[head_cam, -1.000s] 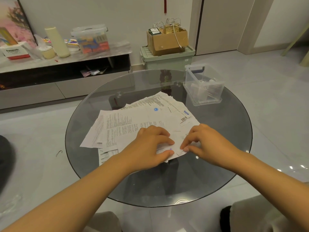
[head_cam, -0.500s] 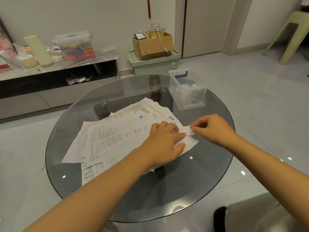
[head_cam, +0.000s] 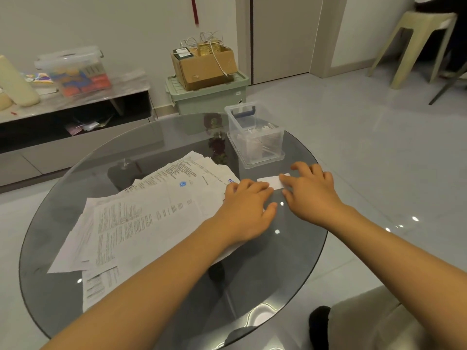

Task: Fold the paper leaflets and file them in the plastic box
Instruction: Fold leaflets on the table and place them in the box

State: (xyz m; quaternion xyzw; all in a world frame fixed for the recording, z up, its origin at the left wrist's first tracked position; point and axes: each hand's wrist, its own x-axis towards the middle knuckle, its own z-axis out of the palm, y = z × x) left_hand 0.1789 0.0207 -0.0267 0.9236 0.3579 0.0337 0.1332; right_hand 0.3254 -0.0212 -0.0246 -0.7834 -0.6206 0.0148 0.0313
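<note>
A small folded white leaflet strip (head_cam: 270,182) lies on the round glass table (head_cam: 298,251), between my two hands. My left hand (head_cam: 246,209) lies flat with straight fingers, pressing the strip's left end and the papers under it. Fingers spread, my right hand (head_cam: 313,195) presses down on the strip's right end. A loose pile of printed paper leaflets (head_cam: 141,223) spreads over the table's left half. The clear plastic box (head_cam: 255,137), open-topped with a blue handle, stands just beyond my hands and holds several folded papers.
Beyond the table stand a green storage bin (head_cam: 209,97) with a cardboard box (head_cam: 204,66) on top, and a low TV bench (head_cam: 70,107) carrying a lidded plastic tub. A beige stool (head_cam: 414,44) is at the far right. My knee shows at the bottom right.
My right hand went from pinching the strip's end to pressing it flat, a little farther right. My left hand slid right along the fold. The view has turned to the right.
</note>
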